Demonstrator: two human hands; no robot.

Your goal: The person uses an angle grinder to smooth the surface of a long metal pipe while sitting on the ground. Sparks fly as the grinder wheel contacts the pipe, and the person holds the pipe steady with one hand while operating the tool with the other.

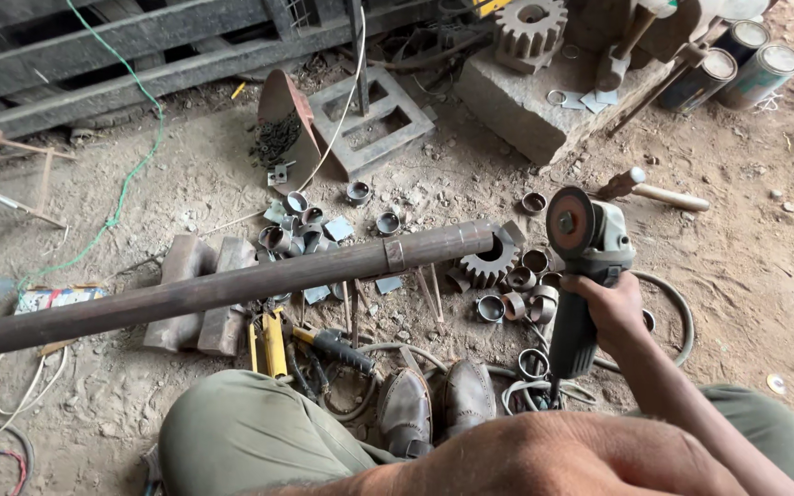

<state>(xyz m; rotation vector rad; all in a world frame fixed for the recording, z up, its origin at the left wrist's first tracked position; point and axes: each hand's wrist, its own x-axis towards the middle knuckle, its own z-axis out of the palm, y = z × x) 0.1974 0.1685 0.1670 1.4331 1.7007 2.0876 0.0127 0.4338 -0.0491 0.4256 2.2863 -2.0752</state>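
- Right hand (610, 310): grip closed around angle grinder (584, 276), disc beside the steel pipe (232, 285) end.
- Left hand (562, 455): close to lens, grip can't tell.

Long dull brown metal pipe (222, 285) with rusty matt skin; grey plastic-bodied angle grinder (584, 266) (worn reddish disc); rough concrete block (526, 106); dusty dirt floor (737, 266).

Lighting: soft even daylight, brightest toward 2 o'clock; shadows faint, darkest at 11 o'clock. Glare: none. Focus: ground sharp; near forearm (562, 455) at 6 o'clock blurred.
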